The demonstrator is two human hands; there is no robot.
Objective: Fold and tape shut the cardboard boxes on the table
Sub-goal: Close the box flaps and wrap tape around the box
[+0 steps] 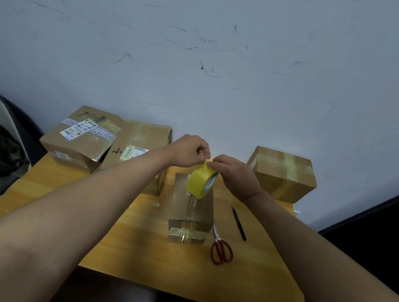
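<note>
Yellow tape roll (201, 181) hangs above the centre box (191, 208), gripped by the right hand (235, 176); the left hand (189, 151) pinches its loose end. Scissors (220, 248) and pen (238, 223) lie right of the box; bare table (130, 240) shows to its left.

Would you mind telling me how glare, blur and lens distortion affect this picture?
Head view: glare shines off the clear tape on the middle box; wide-angle distortion stretches both forearms and bows the table edges; the tape roll and scissors look slightly soft.
</note>
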